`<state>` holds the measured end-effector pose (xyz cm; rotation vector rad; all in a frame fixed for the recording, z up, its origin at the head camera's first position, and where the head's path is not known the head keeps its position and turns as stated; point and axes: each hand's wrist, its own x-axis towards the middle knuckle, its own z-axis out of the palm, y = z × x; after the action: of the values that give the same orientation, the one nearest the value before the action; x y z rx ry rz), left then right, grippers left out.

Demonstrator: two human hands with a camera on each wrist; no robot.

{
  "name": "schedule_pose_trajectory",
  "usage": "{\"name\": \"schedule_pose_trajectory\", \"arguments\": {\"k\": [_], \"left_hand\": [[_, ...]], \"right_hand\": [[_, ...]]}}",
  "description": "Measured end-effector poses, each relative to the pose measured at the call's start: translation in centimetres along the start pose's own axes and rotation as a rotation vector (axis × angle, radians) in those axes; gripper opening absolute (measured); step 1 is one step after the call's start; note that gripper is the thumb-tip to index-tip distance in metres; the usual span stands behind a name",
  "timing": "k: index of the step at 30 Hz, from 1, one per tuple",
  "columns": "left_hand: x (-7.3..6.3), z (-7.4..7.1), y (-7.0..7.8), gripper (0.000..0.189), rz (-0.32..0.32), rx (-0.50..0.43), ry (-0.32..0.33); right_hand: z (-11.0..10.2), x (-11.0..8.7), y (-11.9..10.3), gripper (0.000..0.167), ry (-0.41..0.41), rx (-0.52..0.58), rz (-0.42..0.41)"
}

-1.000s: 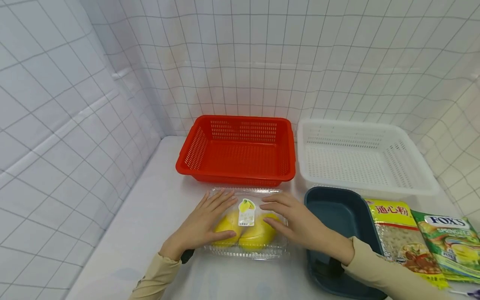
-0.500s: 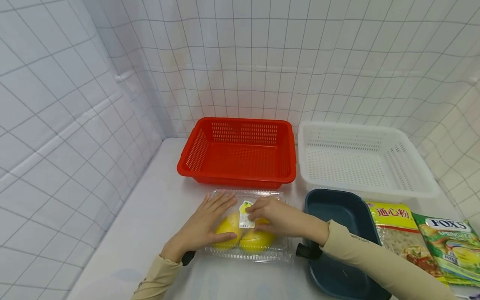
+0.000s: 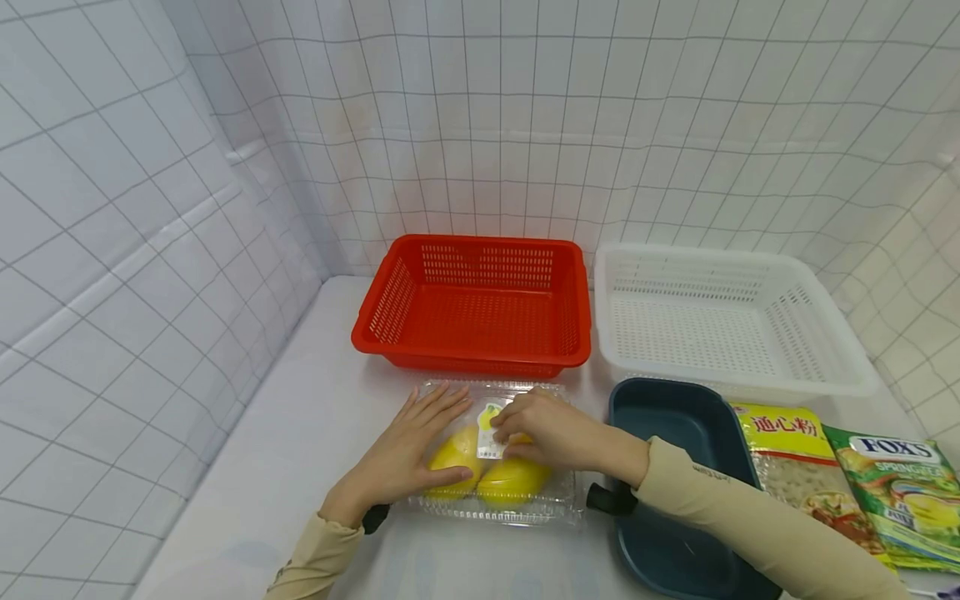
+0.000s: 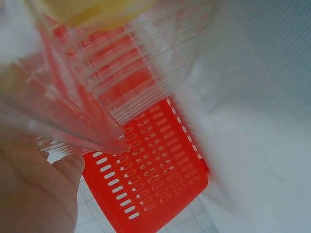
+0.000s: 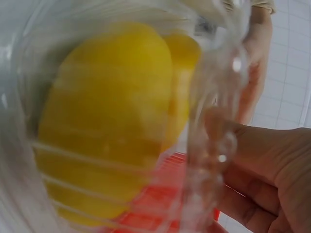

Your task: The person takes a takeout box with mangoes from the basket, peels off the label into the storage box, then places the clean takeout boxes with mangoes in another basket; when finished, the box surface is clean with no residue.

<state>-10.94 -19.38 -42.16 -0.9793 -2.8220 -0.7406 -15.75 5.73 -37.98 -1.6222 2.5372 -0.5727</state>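
A clear plastic clamshell box [image 3: 491, 507] with two yellow mangoes [image 3: 513, 482] inside lies on the table, with a white label [image 3: 490, 442] showing a yellow fruit picture on its lid. My left hand [image 3: 405, 450] rests on the lid's left side, fingers spread and straight. My right hand [image 3: 551, 433] reaches in from the right. Its bent fingertips touch the label's right side, and the thumb is near the label's lower right corner. Whether they pinch its edge cannot be made out. In the right wrist view, a mango [image 5: 107, 121] shows large through the plastic, with the right thumb [image 5: 262, 145] beside it.
Behind the box stands a red plastic basket [image 3: 472, 354], with a white basket [image 3: 738, 379] to its right. A dark blue tray [image 3: 675, 408] sits under my right forearm. Farther right lie a macaroni bag [image 3: 798, 467] and a green FOX'S bag [image 3: 896, 492].
My right hand has moved left from the lid's right side onto the label, and its fingers have bent. The left hand and the box have stayed in place.
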Motion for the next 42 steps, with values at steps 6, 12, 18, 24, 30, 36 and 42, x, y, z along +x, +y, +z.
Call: {"name": "schedule_pose_trajectory", "arguments": {"k": [6,12,18,24,30,36,42], "left_hand": [[0.0,0.1,-0.1,0.084,0.017,-0.015,0.025],[0.0,0.3,-0.3,0.084,0.002,-0.009,0.015],[0.0,0.2,-0.2,0.084,-0.006,-0.008,0.005],[0.1,0.2,-0.2,0.084,0.009,-0.012,0.019],[0.1,0.2,-0.3,0.084,0.003,-0.002,0.006],[0.1,0.1,-0.3,0.084,-0.002,-0.006,-0.002],[0.2,0.2,-0.3,0.084,0.006,-0.002,-0.001]], "right_hand": [[0.1,0.3,0.1,0.02,0.007,-0.019,-0.012],[-0.1,0.3,-0.1,0.021,-0.007,-0.021,0.004],[0.0,0.5,-0.4,0.021,-0.028,-0.05,0.025],[0.2,0.6,-0.6,0.019,-0.032,-0.107,-0.01],[0.0,0.4,0.2,0.018,-0.014,-0.001,-0.011],[0.2,0.7,0.9,0.022,0.02,0.069,-0.013],[0.3,0.6,0.9,0.025,0.029,0.069,-0.011]]}}
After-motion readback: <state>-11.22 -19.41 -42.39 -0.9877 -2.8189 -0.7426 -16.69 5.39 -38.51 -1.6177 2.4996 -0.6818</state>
